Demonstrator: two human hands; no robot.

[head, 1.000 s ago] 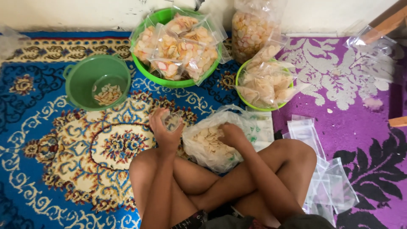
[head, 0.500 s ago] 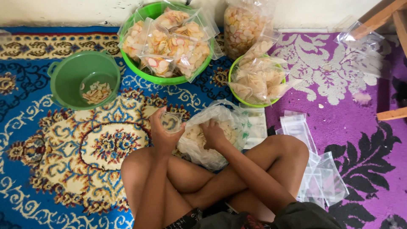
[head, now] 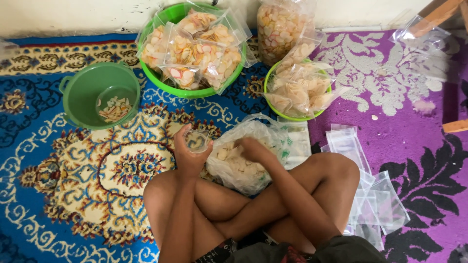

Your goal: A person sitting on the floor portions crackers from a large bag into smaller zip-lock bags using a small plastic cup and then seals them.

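I sit cross-legged on a patterned carpet. My left hand point(head: 187, 152) holds a small clear plastic bag point(head: 197, 140) upright with a few crackers inside. Right beside it lies a large clear bag of pale crackers point(head: 243, 160), its mouth open toward me. My right hand point(head: 249, 147) is inside that bag's mouth, fingers closed over the crackers. Whether it holds any is hidden.
A dark green bucket point(head: 78, 100) with a few crackers stands at the left. A bright green basin point(head: 192, 92) and a smaller green bowl point(head: 292, 117) hold filled cracker packets. A tall cracker bag point(head: 278, 29) leans at the wall. Empty clear bags point(head: 370, 199) lie by my right knee.
My right hand moved from deep in the large cracker bag up toward its mouth, nearer the small bag. The left hand kept the small bag in place.
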